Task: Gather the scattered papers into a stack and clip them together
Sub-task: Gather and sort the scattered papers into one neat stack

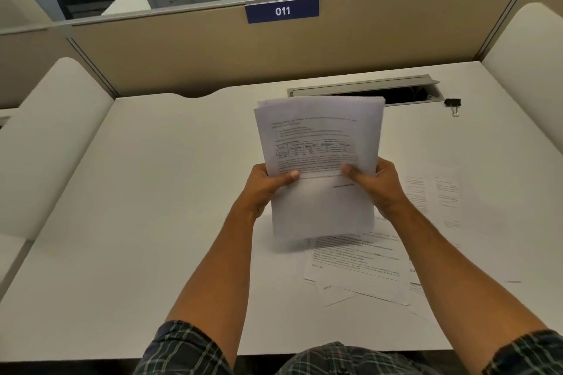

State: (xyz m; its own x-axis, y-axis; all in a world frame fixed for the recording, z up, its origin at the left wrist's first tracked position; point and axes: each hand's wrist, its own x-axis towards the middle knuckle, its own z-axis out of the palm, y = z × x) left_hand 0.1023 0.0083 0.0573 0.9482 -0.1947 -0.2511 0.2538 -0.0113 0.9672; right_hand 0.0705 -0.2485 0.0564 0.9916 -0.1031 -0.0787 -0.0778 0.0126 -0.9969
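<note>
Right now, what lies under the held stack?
Under the stack loose printed sheets lie overlapping on the desk; any sheets directly behind it are hidden.

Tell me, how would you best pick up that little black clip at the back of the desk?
Probably by its black body, pinched across the sides. The clip lies on the desk by the cable slot, its wire handles pointing toward the person. Coming from above or from the near side looks easiest, since nothing lies around it. Both hands, left and right, now hold the stack.
</note>
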